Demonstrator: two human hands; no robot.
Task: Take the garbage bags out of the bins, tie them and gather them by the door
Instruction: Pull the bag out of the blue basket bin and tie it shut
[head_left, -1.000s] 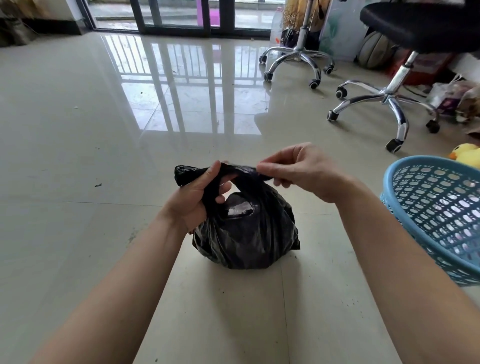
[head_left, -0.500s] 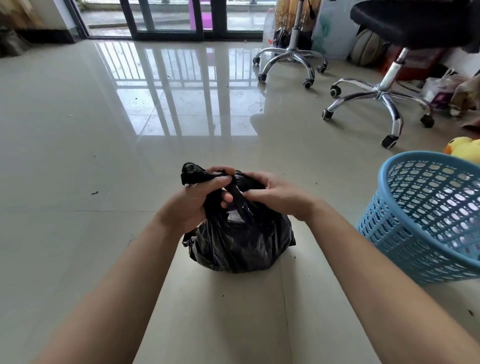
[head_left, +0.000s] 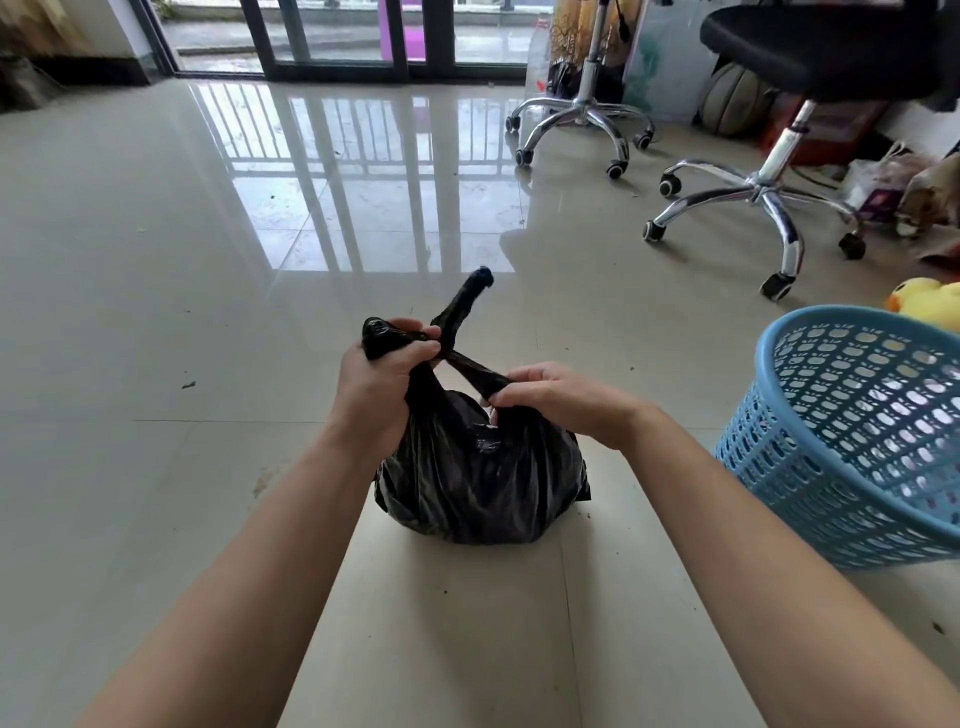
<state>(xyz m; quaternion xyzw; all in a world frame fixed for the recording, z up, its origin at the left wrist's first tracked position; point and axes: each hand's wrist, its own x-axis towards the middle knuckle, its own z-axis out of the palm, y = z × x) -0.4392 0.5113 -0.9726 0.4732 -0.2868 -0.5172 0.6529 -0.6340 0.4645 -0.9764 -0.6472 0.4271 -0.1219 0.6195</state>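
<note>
A full black garbage bag (head_left: 480, 478) sits on the tiled floor in front of me. Its two handle strips cross above it. My left hand (head_left: 376, 387) grips one twisted strip at the crossing, and a loose end sticks up beyond the fingers. My right hand (head_left: 558, 397) pinches the other strip just right of the crossing, above the bag's top. A blue perforated plastic bin (head_left: 852, 441) stands tilted at the right, with no bag visible inside it.
Two office chairs on chrome wheeled bases (head_left: 582, 117) (head_left: 763, 195) stand at the back right. A yellow plush duck (head_left: 924, 304) lies behind the bin, among clutter by the wall. Glass sliding doors (head_left: 332, 36) run along the back. Wide floor opens to the left.
The hands came together over the bag and crossed the two handle strips. Now they have drawn apart again, with one strip end sticking up past my left hand.
</note>
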